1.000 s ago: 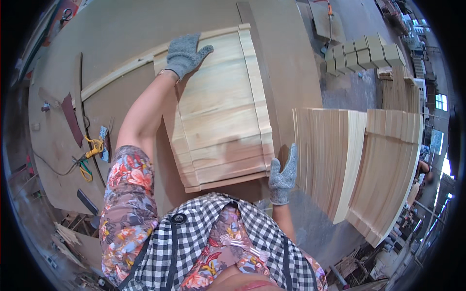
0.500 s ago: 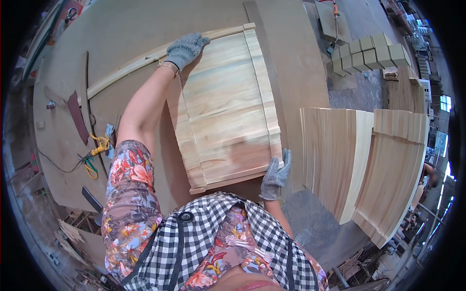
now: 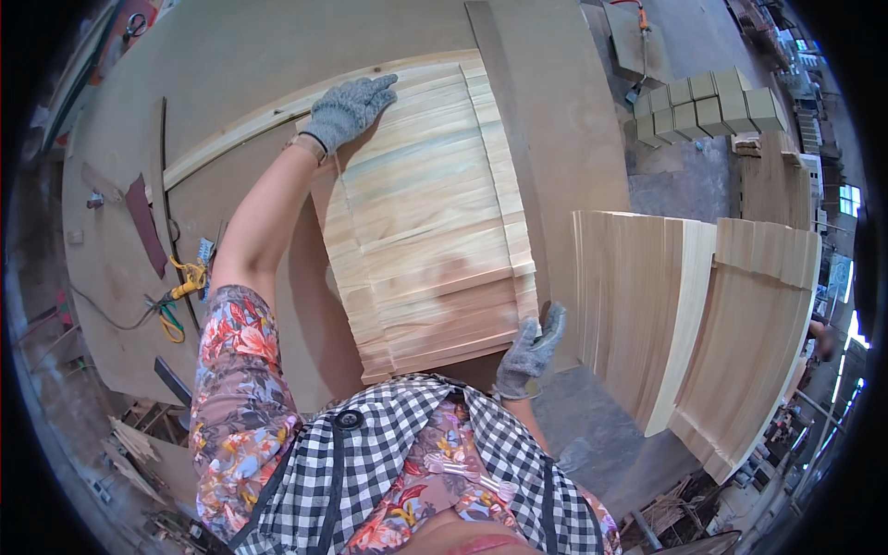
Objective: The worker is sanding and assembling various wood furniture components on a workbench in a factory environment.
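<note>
A row of pale wooden boards (image 3: pixel 430 217) lies packed edge to edge on the brown worktable, with a small step running down each side. My left hand (image 3: pixel 347 113), in a grey knit glove, rests on the far left corner of the row, its fingers stretched out along the farthest boards. At the near right corner is my right hand (image 3: pixel 527 356), gloved the same way. Its fingers and thumb are apart, close to the board ends, and I cannot tell whether they touch. Against the far side runs a long narrow wooden strip (image 3: pixel 240 131).
Two stacks of thin boards (image 3: pixel 638 305) stand at the right, beyond the worktable (image 3: pixel 573 111). Farther back sit several greenish blocks (image 3: pixel 708 109). On the left lie a yellow-handled tool (image 3: pixel 190 277) with a cord and a dark red strip (image 3: pixel 143 227).
My left hand has slid slightly left and nearer. My right hand has come down a little, its fingers more upright. The row's near edge sits slightly lower in view.
</note>
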`<control>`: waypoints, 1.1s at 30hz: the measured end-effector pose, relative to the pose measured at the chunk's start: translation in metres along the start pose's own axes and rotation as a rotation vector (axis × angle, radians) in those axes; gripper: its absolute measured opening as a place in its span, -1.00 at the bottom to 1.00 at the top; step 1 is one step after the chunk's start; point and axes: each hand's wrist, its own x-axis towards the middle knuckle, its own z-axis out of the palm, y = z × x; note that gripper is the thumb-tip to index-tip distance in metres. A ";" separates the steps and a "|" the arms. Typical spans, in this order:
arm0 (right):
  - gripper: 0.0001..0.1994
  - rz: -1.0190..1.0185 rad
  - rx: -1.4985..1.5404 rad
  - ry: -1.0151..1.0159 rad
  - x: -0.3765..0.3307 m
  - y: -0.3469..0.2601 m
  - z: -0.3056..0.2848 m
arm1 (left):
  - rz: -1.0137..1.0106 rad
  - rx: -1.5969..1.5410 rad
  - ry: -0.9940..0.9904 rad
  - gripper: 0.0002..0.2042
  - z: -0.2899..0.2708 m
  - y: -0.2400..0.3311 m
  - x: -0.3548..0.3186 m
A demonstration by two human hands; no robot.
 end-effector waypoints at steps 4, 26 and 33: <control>-0.47 -0.069 -0.018 0.008 0.015 -0.006 -0.005 | 0.001 0.230 0.119 -0.62 -0.017 0.015 -0.022; -0.52 0.048 0.176 -0.154 0.050 0.032 -0.045 | -0.087 -0.908 0.519 -0.50 0.067 -0.028 -0.063; -0.53 0.090 0.202 -0.256 0.024 0.016 -0.020 | -0.115 -0.617 0.506 -0.50 0.059 -0.066 -0.089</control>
